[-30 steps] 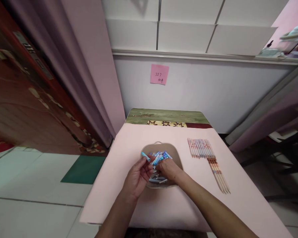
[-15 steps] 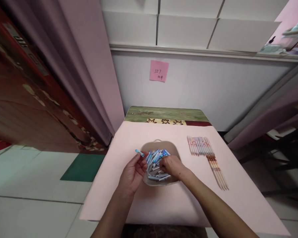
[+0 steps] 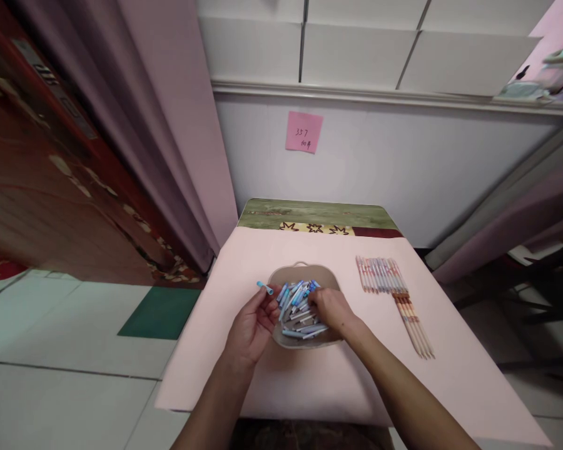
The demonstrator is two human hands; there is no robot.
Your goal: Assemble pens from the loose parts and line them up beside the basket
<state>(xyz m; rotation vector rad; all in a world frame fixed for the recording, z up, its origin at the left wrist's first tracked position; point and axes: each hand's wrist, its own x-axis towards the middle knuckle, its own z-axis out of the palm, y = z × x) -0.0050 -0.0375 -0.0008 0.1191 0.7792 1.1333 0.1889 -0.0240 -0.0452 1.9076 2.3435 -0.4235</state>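
A beige basket (image 3: 328,275) on the pink-covered table holds several blue and white pen parts (image 3: 293,306). My left hand (image 3: 256,319), at the basket's left side, pinches a small light-blue pen cap (image 3: 264,287) between thumb and fingers. Inside the basket's right part is my right hand (image 3: 331,307), its fingers closed among the pieces; what they hold, if anything, is hidden. To the right, a row of assembled pens (image 3: 381,275) lies side by side, with several more beige and brown pens (image 3: 413,328) just below it.
The table's pink cover (image 3: 206,375) leaves a green patterned strip (image 3: 309,209) bare at the back. A white wall with a pink note (image 3: 304,132) stands behind. Curtains hang on both sides, and a green mat (image 3: 157,312) lies on the floor at left.
My right hand has shifted slightly right and up within the basket, showing more of the pieces. My left hand still holds the cap. The view has moved slightly.
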